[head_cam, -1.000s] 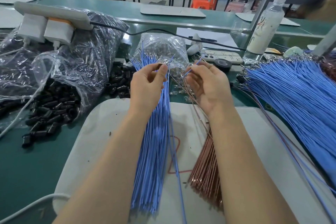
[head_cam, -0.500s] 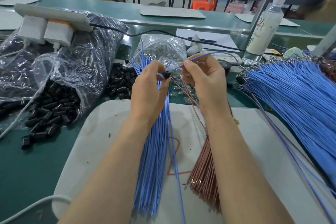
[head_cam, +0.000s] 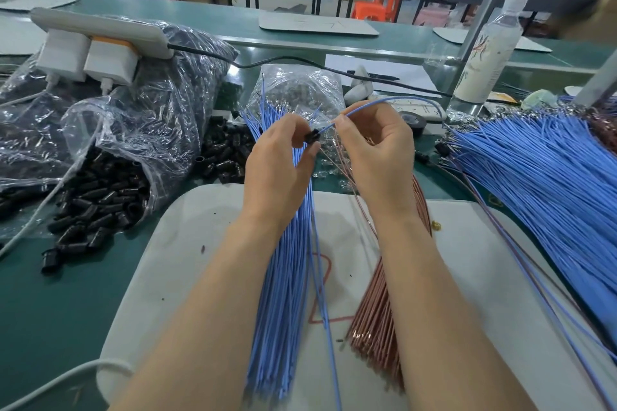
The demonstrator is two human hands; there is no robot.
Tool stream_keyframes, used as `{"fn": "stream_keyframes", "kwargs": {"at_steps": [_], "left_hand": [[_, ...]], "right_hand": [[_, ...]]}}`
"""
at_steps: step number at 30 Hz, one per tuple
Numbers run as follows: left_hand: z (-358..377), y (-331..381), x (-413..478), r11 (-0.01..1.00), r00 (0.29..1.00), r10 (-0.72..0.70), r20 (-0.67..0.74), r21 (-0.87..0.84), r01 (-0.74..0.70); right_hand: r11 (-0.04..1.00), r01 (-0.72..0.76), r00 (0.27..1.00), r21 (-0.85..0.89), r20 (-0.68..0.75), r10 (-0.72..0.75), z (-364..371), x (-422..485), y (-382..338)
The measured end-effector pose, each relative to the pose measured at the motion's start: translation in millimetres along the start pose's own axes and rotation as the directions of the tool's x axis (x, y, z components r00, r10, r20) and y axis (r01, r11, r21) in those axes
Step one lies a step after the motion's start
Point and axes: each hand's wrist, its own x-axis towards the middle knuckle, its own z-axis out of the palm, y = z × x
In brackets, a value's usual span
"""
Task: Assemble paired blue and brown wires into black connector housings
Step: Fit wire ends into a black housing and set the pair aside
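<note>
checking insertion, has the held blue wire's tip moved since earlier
Yes, the blue wire tip went left, away from the bottle, to the black housing.

left hand (head_cam: 278,160) pinching black housing (head_cam: 313,137), right hand (head_cam: 377,150) pinching blue wire (head_cam: 394,100)

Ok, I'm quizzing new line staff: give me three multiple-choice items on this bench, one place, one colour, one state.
1. Where do the loose black housings lie? A) left of the white mat, spilling from a clear bag B) on the mat C) in a metal tray
2. What colour is the wire arcing up from the right hand? A) brown B) blue C) green
3. What is the left hand doing? A) lying flat B) pinching one housing C) hanging idle
Answers: A, the heap lies on the green bench beside the mat; B, the arc is plainly blue; B, thumb and finger hold the housing at the wire's tip.
</note>
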Motion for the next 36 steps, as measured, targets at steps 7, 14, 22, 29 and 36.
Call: {"fn": "stream_keyframes", "kwargs": {"at_steps": [7,14,22,29,36], "left_hand": [[1.3,-2.3,0.7,0.997,0.998,-0.069,0.002,-0.03,0.069],[1.1,-0.6,-0.1,1.0,1.0,-0.007,-0.014,0.002,0.007],[1.5,-1.0,-0.3,1.0,1.0,-0.001,-0.008,0.007,0.001],[3.0,0.2,-1.2,0.997,0.998,0.059,0.015,0.046,-0.06],[3.4,1.4,-0.2,0.981,0.988,0.154,-0.008,0.118,-0.152]], "right_hand": [[0.994,-0.016,0.996,0.112,-0.087,0.026,-2.5,2.7,-0.7],[0.995,-0.099,0.986,0.016,-0.137,0.1,-1.7,4.2,4.9],[0.999,-0.036,0.994,0.015,-0.102,0.037,0.3,2.1,1.4],[0.992,0.045,0.999,-0.122,0.002,-0.045,3.3,-2.3,2.2],[0.972,-0.189,0.978,0.137,0.117,0.174,1.1,0.0,1.1]]}}
